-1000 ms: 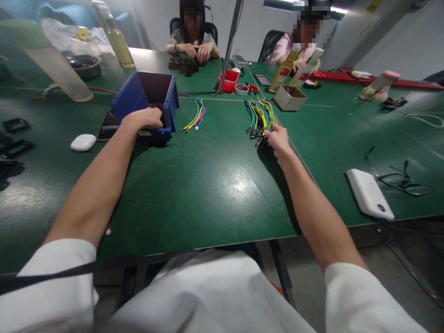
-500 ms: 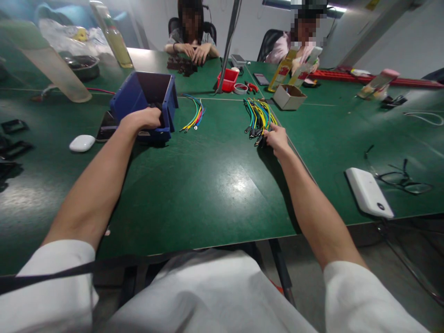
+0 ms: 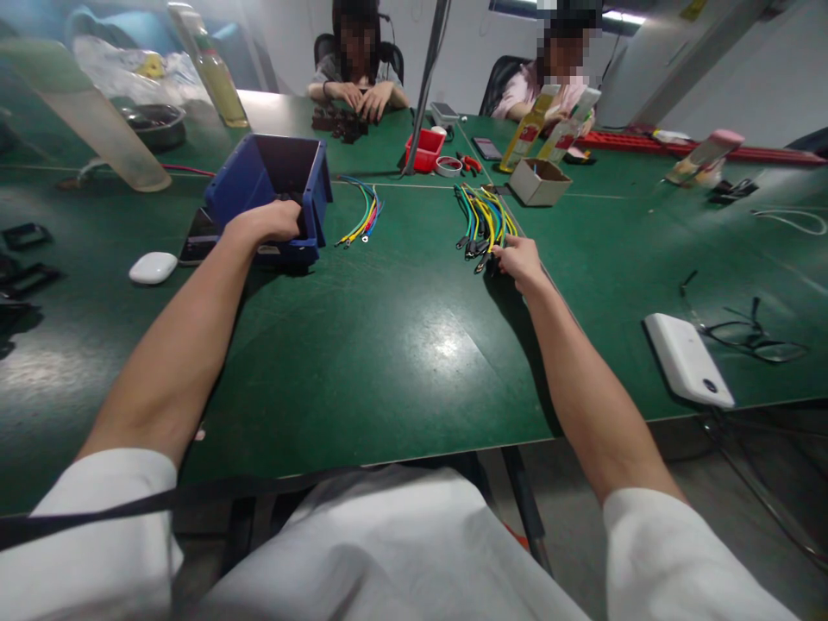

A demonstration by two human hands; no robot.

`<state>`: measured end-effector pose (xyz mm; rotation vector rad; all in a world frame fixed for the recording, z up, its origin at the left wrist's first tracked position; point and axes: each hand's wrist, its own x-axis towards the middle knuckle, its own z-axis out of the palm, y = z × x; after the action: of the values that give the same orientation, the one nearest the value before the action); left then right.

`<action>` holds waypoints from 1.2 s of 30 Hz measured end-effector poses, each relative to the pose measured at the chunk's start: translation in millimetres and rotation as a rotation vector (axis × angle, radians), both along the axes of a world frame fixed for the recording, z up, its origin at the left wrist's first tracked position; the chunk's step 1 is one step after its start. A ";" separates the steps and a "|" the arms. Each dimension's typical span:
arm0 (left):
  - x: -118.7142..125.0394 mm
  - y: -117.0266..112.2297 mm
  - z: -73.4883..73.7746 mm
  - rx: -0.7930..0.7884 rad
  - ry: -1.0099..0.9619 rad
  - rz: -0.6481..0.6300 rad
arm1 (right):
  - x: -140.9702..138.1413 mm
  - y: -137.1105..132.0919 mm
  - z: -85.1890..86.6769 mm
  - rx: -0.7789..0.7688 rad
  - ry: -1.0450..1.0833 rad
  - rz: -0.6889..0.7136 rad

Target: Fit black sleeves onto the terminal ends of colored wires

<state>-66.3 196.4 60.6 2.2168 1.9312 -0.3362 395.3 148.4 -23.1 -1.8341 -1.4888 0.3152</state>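
Observation:
My left hand reaches over the front lip of a tilted blue bin on the green table. Its fingers curl down inside the bin, and what they touch is hidden. My right hand rests at the near end of a bundle of yellow, green and blue wires with dark connectors. Its fingers are pinched together at the wire ends. A smaller bunch of coloured wires lies between the bin and the bundle.
A white case and a phone lie left of the bin. A white power bank and glasses sit at the right. Farther back stand a red tray, a cardboard box and bottles. Two people work opposite.
My right hand has shifted very slightly at the wire ends. My left hand stays in the bin.

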 end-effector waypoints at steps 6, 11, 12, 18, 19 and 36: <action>-2.9 0.4 -0.5 0.045 -0.002 -0.016 | -1.9 -2.0 3.8 -0.053 0.060 -0.116; -4.0 3.4 -3.8 0.123 -0.019 -0.040 | 2.3 0.1 2.2 -0.025 -0.051 -0.143; -4.3 4.6 -5.2 0.140 -0.022 -0.047 | 2.1 -0.1 2.6 -0.021 -0.065 -0.147; -7.7 10.2 -13.8 0.256 -0.088 -0.116 | -6.6 -5.7 10.2 -0.004 -0.148 -0.160; -7.9 10.5 -14.5 0.263 -0.092 -0.113 | -8.1 -6.6 11.3 -0.002 -0.153 -0.164; -6.5 10.8 -16.6 0.250 -0.115 -0.092 | -7.4 -4.4 2.2 0.064 -0.127 -0.207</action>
<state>-72.8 207.2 44.0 2.4242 1.9052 0.0227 387.9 143.9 -20.9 -1.9670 -1.3603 0.0514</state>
